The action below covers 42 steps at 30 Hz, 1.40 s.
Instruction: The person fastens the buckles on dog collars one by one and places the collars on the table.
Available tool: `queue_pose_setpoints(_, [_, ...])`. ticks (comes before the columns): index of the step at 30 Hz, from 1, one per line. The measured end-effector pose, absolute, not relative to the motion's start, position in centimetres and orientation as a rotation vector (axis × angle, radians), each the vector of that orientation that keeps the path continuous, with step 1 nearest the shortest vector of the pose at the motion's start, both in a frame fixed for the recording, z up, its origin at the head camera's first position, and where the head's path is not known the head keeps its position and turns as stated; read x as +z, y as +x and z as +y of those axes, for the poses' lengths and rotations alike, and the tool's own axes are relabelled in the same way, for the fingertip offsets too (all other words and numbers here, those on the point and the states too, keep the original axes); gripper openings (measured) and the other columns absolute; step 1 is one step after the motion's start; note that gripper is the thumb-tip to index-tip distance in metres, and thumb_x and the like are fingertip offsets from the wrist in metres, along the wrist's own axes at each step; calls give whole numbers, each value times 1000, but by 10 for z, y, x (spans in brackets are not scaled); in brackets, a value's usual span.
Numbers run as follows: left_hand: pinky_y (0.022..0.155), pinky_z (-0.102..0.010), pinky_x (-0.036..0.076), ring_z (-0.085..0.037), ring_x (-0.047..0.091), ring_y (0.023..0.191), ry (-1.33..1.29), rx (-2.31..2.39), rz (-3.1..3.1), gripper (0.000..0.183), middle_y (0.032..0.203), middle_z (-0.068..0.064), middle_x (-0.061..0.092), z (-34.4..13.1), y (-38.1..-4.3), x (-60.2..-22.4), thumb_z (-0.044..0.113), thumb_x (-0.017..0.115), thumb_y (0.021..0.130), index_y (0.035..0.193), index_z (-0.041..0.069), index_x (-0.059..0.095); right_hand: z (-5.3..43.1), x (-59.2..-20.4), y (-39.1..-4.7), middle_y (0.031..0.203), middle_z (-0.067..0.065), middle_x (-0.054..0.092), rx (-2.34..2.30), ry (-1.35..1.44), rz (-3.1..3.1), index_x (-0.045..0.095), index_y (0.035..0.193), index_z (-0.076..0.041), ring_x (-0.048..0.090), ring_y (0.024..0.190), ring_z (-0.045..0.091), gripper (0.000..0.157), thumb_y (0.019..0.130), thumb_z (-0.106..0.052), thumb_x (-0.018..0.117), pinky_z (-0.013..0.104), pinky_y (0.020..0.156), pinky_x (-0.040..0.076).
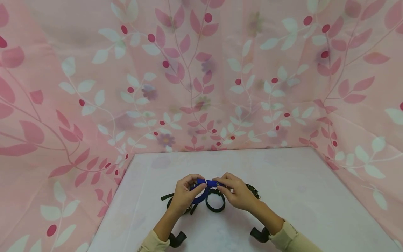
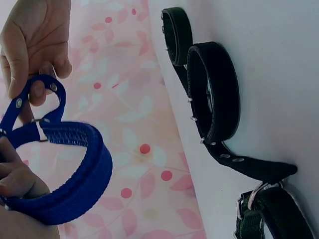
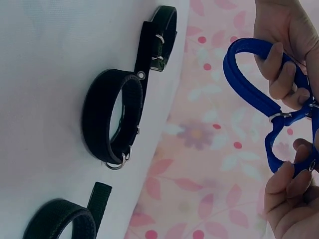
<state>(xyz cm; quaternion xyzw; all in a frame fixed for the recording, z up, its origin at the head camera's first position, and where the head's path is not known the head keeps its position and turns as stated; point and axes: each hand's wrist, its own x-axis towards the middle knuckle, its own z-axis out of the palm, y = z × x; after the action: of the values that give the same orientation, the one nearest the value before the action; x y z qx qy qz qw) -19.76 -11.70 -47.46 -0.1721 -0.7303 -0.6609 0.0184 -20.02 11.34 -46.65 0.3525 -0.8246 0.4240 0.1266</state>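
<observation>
Both hands hold a blue collar with a padded band above the table. My left hand grips the padded loop near its metal ring. With fingers and thumb my right hand pinches the strap end, where metal eyelets show. The strap passes through the ring and bends into a smaller loop. Below the hands a black collar lies on the table, its band standing on edge. Dark green collars flank it, one on the left, another on the right, both partly hidden in the head view.
A white-covered table carries the collars. Pink leaf-patterned cloth hangs behind it and along both sides. Black elbow-shaped pieces sit by the wrists.
</observation>
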Motion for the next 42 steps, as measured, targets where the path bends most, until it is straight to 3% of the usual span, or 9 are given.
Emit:
queue_pose_setpoints(4, [77,-28,56,-17,68,83,-603,-2095,-2286,22,92,-14,72,-119,-196,-474,16,75,88,105,5,66,114,-468,-200,87,-10,55,1166,1113,-2370,72,117,-12,45,74,1,22,97,-11,62,17,60,45])
queue_pose_setpoints(13, [77,-31,58,-23,70,86,-686,-2086,-2299,21,96,-12,73,-122,-198,-476,18,72,91,108,5,67,111,-467,-199,92,-5,59,1270,1173,-2322,70,121,-9,47,73,1,25,98,-10,60,18,59,47])
queue_pose_setpoints(20, [81,-36,59,-30,71,89,-732,-2086,-2280,20,99,-17,71,-121,-197,-476,15,67,95,110,2,66,104,-471,-198,90,-4,59,1298,1123,-2265,69,120,-7,46,70,2,26,94,-11,66,16,54,44])
queue_pose_setpoints(29, [77,-28,57,-12,68,87,-846,-1987,-2374,15,101,-14,69,-115,-196,-473,17,62,98,110,8,64,98,-471,-200,87,-5,72,1203,1072,-2211,75,112,-14,56,68,-1,30,85,-28,78,12,56,48])
queue_pose_setpoints(33, [61,-22,51,-7,58,70,-815,-1989,-2354,13,89,-8,64,-111,-195,-472,18,64,97,107,10,66,96,-472,-201,80,-3,67,1253,1069,-2164,77,102,-10,54,66,1,20,85,-20,79,12,53,47])
queue_pose_setpoints(36, [53,-24,47,-9,50,61,-788,-2004,-2316,13,84,-8,60,-110,-196,-472,16,65,97,107,8,66,94,-472,-201,81,-1,62,1352,1032,-2138,77,96,-10,55,69,5,13,83,-12,80,16,54,51])
queue_pose_setpoints(42, [60,-27,51,-14,55,66,-778,-2056,-2282,16,89,-10,61,-109,-197,-470,15,64,97,108,4,67,89,-461,-193,87,9,65,1486,996,-2128,69,94,-4,63,78,15,17,81,2,77,28,64,59])
